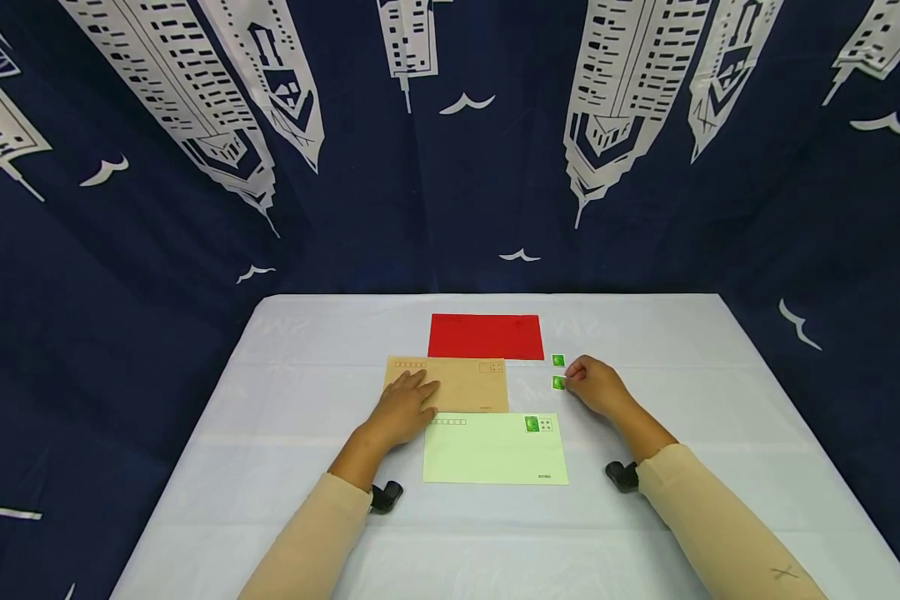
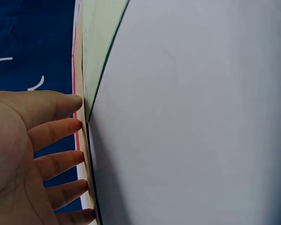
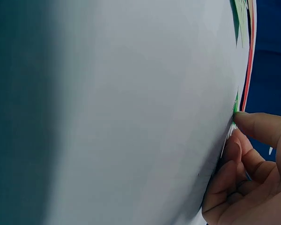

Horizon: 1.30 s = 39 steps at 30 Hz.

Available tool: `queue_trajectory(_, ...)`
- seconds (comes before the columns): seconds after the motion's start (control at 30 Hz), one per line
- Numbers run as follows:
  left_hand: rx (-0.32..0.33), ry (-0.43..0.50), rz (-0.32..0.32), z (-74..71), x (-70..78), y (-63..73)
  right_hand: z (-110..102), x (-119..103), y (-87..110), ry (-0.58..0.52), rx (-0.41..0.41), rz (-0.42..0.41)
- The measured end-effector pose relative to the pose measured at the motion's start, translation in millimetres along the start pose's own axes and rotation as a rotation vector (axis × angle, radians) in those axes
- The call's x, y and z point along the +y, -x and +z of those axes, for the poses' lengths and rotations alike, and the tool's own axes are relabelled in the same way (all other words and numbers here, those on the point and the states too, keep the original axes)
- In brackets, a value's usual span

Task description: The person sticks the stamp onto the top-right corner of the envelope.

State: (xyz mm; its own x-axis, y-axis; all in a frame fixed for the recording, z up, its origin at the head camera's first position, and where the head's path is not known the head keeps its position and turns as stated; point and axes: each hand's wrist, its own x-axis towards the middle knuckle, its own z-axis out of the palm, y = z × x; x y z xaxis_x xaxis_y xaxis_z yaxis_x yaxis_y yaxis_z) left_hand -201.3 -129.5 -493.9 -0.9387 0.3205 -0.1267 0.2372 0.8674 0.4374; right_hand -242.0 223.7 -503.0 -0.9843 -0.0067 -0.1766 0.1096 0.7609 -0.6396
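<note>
My left hand (image 1: 405, 408) lies with fingers spread on the left part of a tan envelope (image 1: 468, 387), its thumb at the top edge of a pale green envelope (image 1: 495, 454). In the left wrist view the fingertips (image 2: 79, 157) rest along the tan paper. On the right, thumb and index finger of my right hand (image 1: 598, 385) pinch at the edge of a small green stamp (image 1: 558, 382) on the table, the other fingers curled. Part of this stamp (image 3: 236, 102) shows beside the thumb in the right wrist view. Another green stamp (image 1: 558, 361) lies just behind it.
Behind the tan envelope lies a red envelope (image 1: 486, 337). The pale green envelope bears a green stamp (image 1: 532, 424) near its upper right corner. All lie on a white-covered table (image 1: 645, 333), with a dark blue printed curtain (image 1: 435, 192) behind.
</note>
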Motion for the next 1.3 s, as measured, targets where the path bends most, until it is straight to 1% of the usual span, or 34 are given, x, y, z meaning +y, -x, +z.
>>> queue_trajectory(0.2,0.001,0.000,0.002,-0.8,-0.2,0.4,-0.2,-1.9,-1.3,0.021,0.016,0.004)
queue_trajectory(0.4,0.001,-0.006,0.000,-0.8,-0.6,0.0,-1.5,-3.1,-1.8,0.017,0.005,0.010)
queue_trajectory(0.73,-0.001,-0.017,-0.002,-0.1,-0.9,-0.6,-7.8,-4.6,-1.1,-0.070,-0.015,0.033)
queue_trajectory(1.07,-0.001,-0.009,-0.012,1.6,-2.6,-1.5,-13.2,-12.5,2.5,-0.127,-0.010,0.022)
queue_trajectory(1.17,0.006,-0.007,-0.010,2.0,-2.9,-1.4,-13.4,-13.5,3.5,-0.147,-0.008,0.011)
queue_trajectory(1.3,0.000,-0.016,-0.008,1.0,-2.7,-1.0,-13.4,-15.8,4.3,-0.161,0.005,-0.011)
